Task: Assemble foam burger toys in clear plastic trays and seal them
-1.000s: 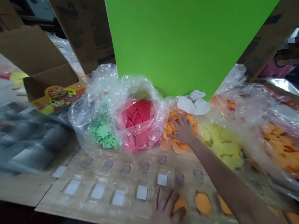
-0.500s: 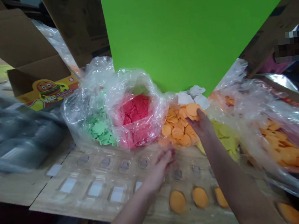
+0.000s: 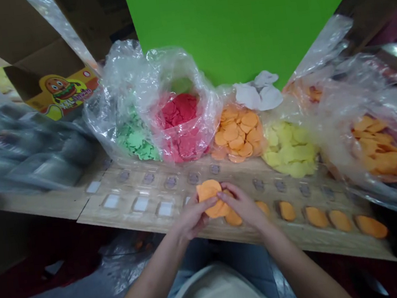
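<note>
My left hand (image 3: 191,216) and my right hand (image 3: 242,205) meet over the near edge of a clear plastic tray (image 3: 175,194) and together pinch a small stack of orange foam discs (image 3: 211,197). Both hands are closed on the stack. Several orange discs (image 3: 335,221) sit in the tray's front pockets to the right, and white squares (image 3: 140,203) fill pockets to the left. Behind the tray lies a pile of orange discs (image 3: 238,135) in plastic.
Open bags of green pieces (image 3: 135,142), red pieces (image 3: 177,118), yellow pieces (image 3: 289,148) and more orange pieces (image 3: 377,143) line the back. A green board (image 3: 241,19) stands behind them. A burger-printed box (image 3: 59,90) and grey packets (image 3: 22,150) lie at left.
My right hand left the orange pile with discs and came back to the tray's front edge. My left hand rose to meet it. The view tilted downward.
</note>
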The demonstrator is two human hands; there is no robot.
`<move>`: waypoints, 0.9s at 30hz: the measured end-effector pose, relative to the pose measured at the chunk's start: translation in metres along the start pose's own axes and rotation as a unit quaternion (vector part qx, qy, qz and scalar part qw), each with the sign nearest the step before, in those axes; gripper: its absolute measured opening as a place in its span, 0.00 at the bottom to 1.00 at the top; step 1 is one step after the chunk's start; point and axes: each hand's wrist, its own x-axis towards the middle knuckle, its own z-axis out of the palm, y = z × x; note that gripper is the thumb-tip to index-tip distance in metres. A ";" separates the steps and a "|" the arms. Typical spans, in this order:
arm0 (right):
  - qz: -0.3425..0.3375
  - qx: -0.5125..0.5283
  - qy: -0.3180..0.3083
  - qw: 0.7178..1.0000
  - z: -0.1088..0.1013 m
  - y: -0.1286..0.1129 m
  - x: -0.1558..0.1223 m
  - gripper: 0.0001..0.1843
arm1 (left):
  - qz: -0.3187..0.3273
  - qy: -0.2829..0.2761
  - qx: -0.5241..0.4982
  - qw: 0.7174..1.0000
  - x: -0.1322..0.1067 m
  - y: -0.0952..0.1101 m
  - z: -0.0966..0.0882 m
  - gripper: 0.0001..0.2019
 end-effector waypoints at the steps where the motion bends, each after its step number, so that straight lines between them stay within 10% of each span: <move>1: 0.040 0.043 -0.023 0.998 0.003 0.002 -0.001 0.14 | -0.001 0.006 0.034 0.999 -0.006 0.000 -0.003 0.22; 10: 0.026 0.156 0.221 0.962 -0.007 -0.010 0.004 0.14 | -0.072 -0.003 -0.064 0.995 -0.032 0.004 -0.026 0.21; 17: 0.027 -0.062 -0.037 0.997 -0.003 0.019 0.001 0.13 | 0.041 0.084 -0.038 0.995 -0.068 0.020 -0.059 0.28; 27: -0.038 -0.279 0.011 0.959 0.000 0.031 0.026 0.12 | 0.059 0.135 -0.021 0.989 -0.071 0.019 -0.053 0.28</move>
